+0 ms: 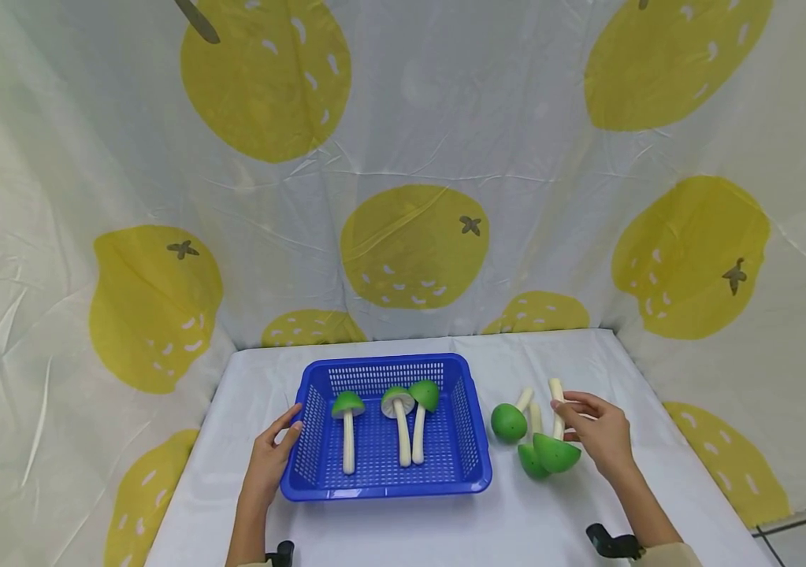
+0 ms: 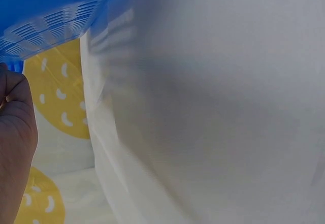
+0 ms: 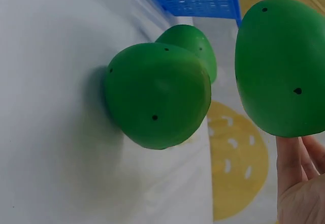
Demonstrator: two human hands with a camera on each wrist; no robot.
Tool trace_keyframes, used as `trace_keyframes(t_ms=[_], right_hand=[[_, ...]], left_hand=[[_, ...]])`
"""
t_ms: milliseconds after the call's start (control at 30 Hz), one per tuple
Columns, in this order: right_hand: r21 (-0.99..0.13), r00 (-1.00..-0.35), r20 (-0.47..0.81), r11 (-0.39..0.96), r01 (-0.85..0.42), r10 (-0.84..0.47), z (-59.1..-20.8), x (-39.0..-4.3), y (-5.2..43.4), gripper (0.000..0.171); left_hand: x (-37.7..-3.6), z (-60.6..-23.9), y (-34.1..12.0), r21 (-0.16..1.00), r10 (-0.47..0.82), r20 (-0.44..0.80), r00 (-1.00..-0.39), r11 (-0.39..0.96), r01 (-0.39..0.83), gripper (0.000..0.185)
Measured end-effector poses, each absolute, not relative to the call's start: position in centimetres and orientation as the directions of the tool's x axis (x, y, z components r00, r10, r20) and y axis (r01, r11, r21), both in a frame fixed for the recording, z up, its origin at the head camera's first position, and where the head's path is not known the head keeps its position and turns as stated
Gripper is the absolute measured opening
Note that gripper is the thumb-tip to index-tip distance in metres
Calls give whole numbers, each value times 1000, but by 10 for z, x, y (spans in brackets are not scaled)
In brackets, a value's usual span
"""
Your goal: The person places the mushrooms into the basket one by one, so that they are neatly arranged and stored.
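1. Right hand (image 1: 601,433) has its fingers curled round the pale stem of a green-capped toy mushroom (image 1: 556,452), pinching it near the middle, cap end pointing toward the person, down at the white cloth-covered surface (image 1: 445,520).
2. Wrist view on that side: the held cap (image 3: 282,66) fills the right of the picture, fingertips (image 3: 292,163) just under it.
3. Just beside it, touching or nearly so, lies a second green toy mushroom (image 1: 532,457), and a third green toy mushroom (image 1: 509,420) sits a little to the left, stem angled away toward the backdrop.
4. Left hand (image 1: 271,457) is over on the other side, fingers relaxed and fairly straight, resting against the left rim of the blue perforated plastic basket (image 1: 469,441); the thumb seems to sit at the rim's edge.
5. Inside the basket, three more green-capped toy mushrooms (image 1: 403,417) lie with stems pointing toward the person, one at left, two close together at centre.
6. Behind everything hangs a white curtain printed with big yellow fruits (image 1: 413,244).
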State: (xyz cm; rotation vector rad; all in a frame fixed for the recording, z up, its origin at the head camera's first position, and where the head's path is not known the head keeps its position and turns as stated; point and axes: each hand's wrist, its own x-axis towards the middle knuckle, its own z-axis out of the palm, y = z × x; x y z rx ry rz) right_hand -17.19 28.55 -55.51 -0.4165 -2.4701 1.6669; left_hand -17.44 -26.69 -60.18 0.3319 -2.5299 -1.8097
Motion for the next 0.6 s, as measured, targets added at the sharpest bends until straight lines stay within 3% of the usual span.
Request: trace_keyframes(t_ms=[600], right_hand=[[-972,-966,-1,227,62,259,-543,-190,243,51]], left_hand=[[-173,-600,-267,942,-176,-122,-977,289,-170,50]])
